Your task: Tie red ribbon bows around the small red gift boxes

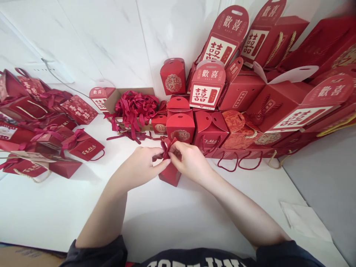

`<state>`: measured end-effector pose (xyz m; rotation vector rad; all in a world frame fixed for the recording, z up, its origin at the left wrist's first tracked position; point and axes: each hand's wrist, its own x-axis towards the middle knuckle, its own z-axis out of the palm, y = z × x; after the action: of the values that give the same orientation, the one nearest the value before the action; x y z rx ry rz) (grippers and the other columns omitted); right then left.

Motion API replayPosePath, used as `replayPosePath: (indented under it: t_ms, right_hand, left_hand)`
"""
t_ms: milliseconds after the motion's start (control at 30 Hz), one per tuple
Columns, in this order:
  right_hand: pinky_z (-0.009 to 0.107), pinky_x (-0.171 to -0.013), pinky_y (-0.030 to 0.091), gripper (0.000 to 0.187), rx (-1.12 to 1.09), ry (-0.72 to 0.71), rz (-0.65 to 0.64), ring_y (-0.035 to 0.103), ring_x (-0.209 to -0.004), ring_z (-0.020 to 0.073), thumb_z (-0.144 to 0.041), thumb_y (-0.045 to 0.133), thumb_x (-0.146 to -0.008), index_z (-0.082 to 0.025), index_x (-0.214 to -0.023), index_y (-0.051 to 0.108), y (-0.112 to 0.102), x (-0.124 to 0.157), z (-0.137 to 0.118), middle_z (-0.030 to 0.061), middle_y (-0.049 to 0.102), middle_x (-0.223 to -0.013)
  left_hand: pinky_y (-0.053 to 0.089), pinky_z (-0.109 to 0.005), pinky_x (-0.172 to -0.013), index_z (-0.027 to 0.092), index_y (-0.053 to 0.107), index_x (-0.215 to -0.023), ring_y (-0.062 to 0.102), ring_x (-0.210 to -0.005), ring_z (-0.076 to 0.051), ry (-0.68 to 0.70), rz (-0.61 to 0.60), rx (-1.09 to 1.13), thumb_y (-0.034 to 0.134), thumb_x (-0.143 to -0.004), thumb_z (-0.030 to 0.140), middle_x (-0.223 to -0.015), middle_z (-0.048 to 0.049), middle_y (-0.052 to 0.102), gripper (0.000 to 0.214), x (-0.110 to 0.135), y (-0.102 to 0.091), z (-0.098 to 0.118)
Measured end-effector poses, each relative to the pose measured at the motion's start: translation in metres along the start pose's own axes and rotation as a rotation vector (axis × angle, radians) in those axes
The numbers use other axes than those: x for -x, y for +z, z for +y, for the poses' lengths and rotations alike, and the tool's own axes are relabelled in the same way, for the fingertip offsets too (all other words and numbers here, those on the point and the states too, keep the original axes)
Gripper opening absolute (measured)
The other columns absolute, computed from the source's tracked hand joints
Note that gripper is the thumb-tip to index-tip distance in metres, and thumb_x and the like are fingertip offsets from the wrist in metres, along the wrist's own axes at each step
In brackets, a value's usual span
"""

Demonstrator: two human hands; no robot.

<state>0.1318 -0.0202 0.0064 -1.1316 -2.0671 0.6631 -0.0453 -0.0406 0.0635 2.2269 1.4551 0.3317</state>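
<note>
A small red gift box [170,175] stands on the white table in front of me, partly covered by my hands. At its top is a dark red ribbon [166,147] with raised loops. My left hand [141,165] pinches the ribbon from the left, thumb and fingertips together. From the right, my right hand [188,157] pinches the same ribbon, its fingers close to those of the left. The lower part of the box shows below my fingertips, resting on the table.
An open cardboard box [151,91] full of loose red ribbons [136,107] stands at the back, near the wall. Many red gift boxes [207,87] are stacked at back and right. Ribbon-tied boxes [85,147] lie on the left. White paper [306,220] lies at right.
</note>
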Motion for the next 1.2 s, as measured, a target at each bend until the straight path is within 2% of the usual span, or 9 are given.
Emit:
replayPosePath:
  t_ms: [200, 300, 367, 433, 600, 700, 867, 933, 1200]
  right_hand:
    - [0.026, -0.066, 0.043, 0.007, 0.03, -0.029, -0.027, 0.059, -0.07, 0.0148, -0.017, 0.053, -0.087, -0.02, -0.081, 0.055, -0.006, 0.003, -0.006, 0.0016, 0.064, -0.082]
    - [0.029, -0.072, 0.045, 0.001, 0.035, -0.095, 0.022, 0.059, -0.083, 0.0179, -0.02, 0.056, -0.088, -0.02, -0.087, 0.056, -0.014, 0.003, -0.005, 0.004, 0.063, -0.091]
    - [0.034, -0.082, 0.044, 0.009, 0.071, -0.125, 0.106, 0.057, -0.096, 0.0221, -0.023, 0.061, -0.086, -0.02, -0.092, 0.057, -0.017, 0.001, -0.002, 0.007, 0.062, -0.101]
    - [0.038, -0.088, 0.042, 0.016, 0.081, -0.151, 0.124, 0.057, -0.1, 0.0241, -0.025, 0.066, -0.084, -0.02, -0.097, 0.058, -0.019, -0.001, 0.002, 0.0076, 0.063, -0.105]
    - [0.03, -0.075, 0.044, 0.004, -0.049, -0.179, -0.034, 0.061, -0.081, 0.0172, -0.019, 0.058, -0.09, -0.02, -0.09, 0.061, -0.018, -0.004, 0.008, 0.0027, 0.067, -0.088]
    - [0.03, -0.076, 0.043, 0.006, -0.035, -0.191, -0.02, 0.062, -0.079, 0.0171, -0.016, 0.057, -0.09, -0.019, -0.088, 0.062, -0.016, -0.004, 0.007, 0.0022, 0.068, -0.087]
    - [0.031, -0.078, 0.042, 0.005, -0.001, -0.205, 0.02, 0.062, -0.079, 0.0169, -0.017, 0.059, -0.09, -0.019, -0.086, 0.062, -0.015, -0.004, 0.007, 0.0015, 0.07, -0.086]
    - [0.031, -0.077, 0.043, 0.005, -0.021, -0.192, 0.03, 0.062, -0.078, 0.0164, -0.017, 0.059, -0.09, -0.019, -0.086, 0.062, -0.016, -0.004, 0.008, 0.0014, 0.07, -0.086]
    - [0.026, -0.07, 0.046, 0.006, -0.179, -0.142, 0.005, 0.062, -0.076, 0.0143, -0.015, 0.06, -0.087, -0.02, -0.083, 0.061, -0.017, -0.006, 0.009, 0.0008, 0.068, -0.085]
  left_hand:
    - [0.031, -0.023, -0.051, 0.017, 0.045, -0.064, 0.043, -0.056, -0.01, -0.033, -0.001, 0.039, 0.048, -0.088, 0.029, -0.059, 0.0037, 0.045, 0.026, -0.005, 0.002, -0.008]
    - [0.03, -0.024, -0.052, 0.016, 0.05, -0.067, 0.042, -0.056, -0.01, -0.007, -0.036, 0.022, 0.046, -0.089, 0.029, -0.061, 0.003, 0.048, 0.025, -0.006, -0.002, -0.011]
    - [0.03, -0.024, -0.053, 0.016, 0.053, -0.069, 0.042, -0.056, -0.011, 0.022, -0.069, 0.004, 0.044, -0.09, 0.028, -0.062, 0.0027, 0.049, 0.026, -0.006, -0.005, -0.011]
    - [0.031, -0.024, -0.054, 0.016, 0.056, -0.069, 0.043, -0.057, -0.011, 0.067, -0.093, -0.006, 0.043, -0.09, 0.027, -0.061, 0.0023, 0.05, 0.027, -0.008, -0.008, -0.011]
    - [0.036, -0.023, -0.056, 0.016, 0.066, -0.081, 0.05, -0.059, -0.012, 0.113, -0.105, 0.007, 0.043, -0.091, 0.028, -0.07, 0.0004, 0.062, 0.028, -0.011, -0.01, -0.012]
    - [0.038, -0.023, -0.057, 0.017, 0.069, -0.085, 0.054, -0.06, -0.013, 0.103, -0.087, 0.01, 0.046, -0.09, 0.029, -0.074, 0.0, 0.067, 0.027, -0.011, -0.008, -0.014]
    - [0.042, -0.022, -0.062, 0.021, 0.071, -0.096, 0.062, -0.069, -0.014, 0.048, 0.046, 0.017, 0.055, -0.087, 0.029, -0.088, 0.0007, 0.072, 0.02, -0.012, -0.002, -0.015]
    - [0.043, -0.022, -0.063, 0.022, 0.07, -0.098, 0.063, -0.072, -0.014, 0.05, 0.063, 0.023, 0.057, -0.086, 0.029, -0.092, 0.0013, 0.073, 0.02, -0.014, 0.0, -0.016]
    - [0.038, -0.022, -0.056, 0.02, 0.072, -0.09, 0.054, -0.059, -0.011, 0.1, 0.034, -0.022, 0.056, -0.086, 0.028, -0.077, 0.0015, 0.07, 0.019, -0.019, 0.001, -0.021]
